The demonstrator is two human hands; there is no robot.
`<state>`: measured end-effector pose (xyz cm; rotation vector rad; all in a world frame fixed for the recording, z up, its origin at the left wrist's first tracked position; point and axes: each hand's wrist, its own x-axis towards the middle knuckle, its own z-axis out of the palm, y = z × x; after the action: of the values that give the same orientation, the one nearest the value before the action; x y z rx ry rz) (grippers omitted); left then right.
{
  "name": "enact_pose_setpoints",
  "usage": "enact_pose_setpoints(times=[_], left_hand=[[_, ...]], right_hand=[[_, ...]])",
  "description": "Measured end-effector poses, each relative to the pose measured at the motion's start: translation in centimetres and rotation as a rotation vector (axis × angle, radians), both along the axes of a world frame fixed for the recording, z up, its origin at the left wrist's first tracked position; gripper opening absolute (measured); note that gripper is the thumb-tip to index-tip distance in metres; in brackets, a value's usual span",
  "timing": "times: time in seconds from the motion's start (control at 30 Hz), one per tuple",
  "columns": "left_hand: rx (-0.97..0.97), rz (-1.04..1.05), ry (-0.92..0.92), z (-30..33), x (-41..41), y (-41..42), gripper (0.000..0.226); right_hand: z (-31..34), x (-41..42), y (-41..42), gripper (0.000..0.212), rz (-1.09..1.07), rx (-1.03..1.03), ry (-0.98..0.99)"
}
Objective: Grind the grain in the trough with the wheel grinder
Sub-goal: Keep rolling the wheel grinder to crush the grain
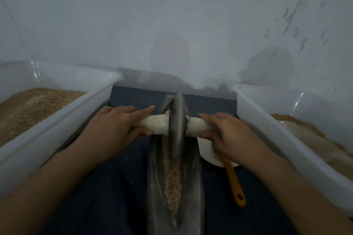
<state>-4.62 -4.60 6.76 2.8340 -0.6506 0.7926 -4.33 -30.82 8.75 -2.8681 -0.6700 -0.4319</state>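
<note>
A long grey metal trough (193,187) runs from the bottom centre toward the wall, with a strip of pale brown grain (172,183) along its groove. The grey wheel grinder (178,126) stands upright in the trough's far half, on a white axle handle (156,124) that sticks out both sides. My left hand (114,126) grips the left end of the handle. My right hand (227,131) grips the right end. The wheel hides the grain under it.
A white tub (63,118) of brown grain stands at the left, another white tub (286,145) with lighter ground meal at the right. A white bowl (209,154) and an orange-handled tool (236,185) lie right of the trough. The wall (172,25) is close behind. Dark blue cloth covers the floor.
</note>
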Motion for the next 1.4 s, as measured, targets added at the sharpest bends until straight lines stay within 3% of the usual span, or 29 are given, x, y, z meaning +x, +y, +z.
enact_pose_setpoints(times=[0.1, 0.2, 0.37, 0.47, 0.57, 0.67, 0.77, 0.87, 1.0, 1.13, 1.3, 1.4], left_hand=[[-0.099, -0.126, 0.236, 1.1, -0.2, 0.9, 0.075], [-0.212, -0.224, 0.535, 2.3, -1.2, 2.0, 0.05], [-0.174, -0.399, 0.697, 3.4, -1.9, 2.7, 0.055], [-0.175, -0.356, 0.693, 3.1, -1.7, 2.4, 0.053], [-0.194, -0.205, 0.578, 2.4, -1.3, 1.8, 0.049], [-0.068, -0.04, 0.24, 0.9, -0.6, 0.7, 0.065], [-0.011, -0.01, -0.032, -0.2, 0.2, -0.1, 0.064], [-0.064, -0.089, 0.073, 0.3, 0.2, 0.5, 0.069], [-0.199, -0.201, 0.493, 2.1, -1.2, 1.7, 0.048], [-0.183, -0.314, 0.658, 3.1, -1.9, 2.6, 0.058], [-0.194, -0.231, 0.583, 2.6, -1.4, 1.8, 0.046], [-0.085, -0.068, 0.297, 1.3, -0.7, 0.7, 0.068]], right_hand=[[0.7, -0.8, -0.3, 0.05, 0.022, -0.027, 0.076], [2.1, -2.3, -1.2, 0.04, 0.119, -0.065, 0.185], [3.8, -3.9, -2.1, 0.033, 0.214, -0.05, 0.394], [3.2, -3.4, -1.5, 0.034, 0.155, -0.043, 0.322], [1.9, -2.1, -0.8, 0.039, 0.088, -0.01, 0.197], [0.3, -0.7, 0.1, 0.045, -0.015, -0.041, -0.033], [-0.7, 0.2, 0.3, 0.051, -0.03, -0.052, -0.137], [-0.2, -0.1, 0.1, 0.05, 0.0, -0.054, -0.065], [1.6, -2.1, -0.5, 0.043, 0.091, -0.131, 0.055], [3.4, -3.8, -1.6, 0.038, 0.173, -0.1, 0.3], [2.2, -2.6, -0.8, 0.04, 0.106, -0.049, 0.185], [0.8, -0.9, 0.0, 0.041, 0.021, -0.008, 0.05]])
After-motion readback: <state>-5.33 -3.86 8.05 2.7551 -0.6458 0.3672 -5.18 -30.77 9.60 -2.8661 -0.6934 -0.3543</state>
